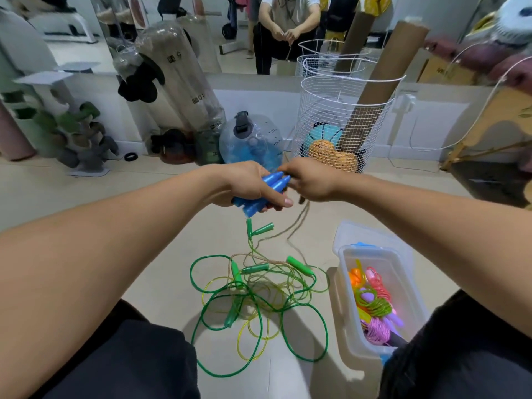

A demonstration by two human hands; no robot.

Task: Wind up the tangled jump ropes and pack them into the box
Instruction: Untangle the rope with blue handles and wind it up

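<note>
My left hand (247,184) grips two blue jump-rope handles (270,185) side by side, held up over the floor. My right hand (309,182) pinches the tan cord (299,223) close to the handle tips; the cord hangs down in loops into the pile. On the floor below lies a tangle of green and yellow ropes (256,300) with several green handles. The clear plastic box (345,306) stands at the right of the pile and holds wound ropes in orange, pink, purple and green.
A white wire basket (345,110) with a cardboard tube and balls stands behind my hands. A blue water bag (250,142) and clear punching bags stand by the mirror wall. My knees in dark trousers frame the pile. A wooden frame is at far right.
</note>
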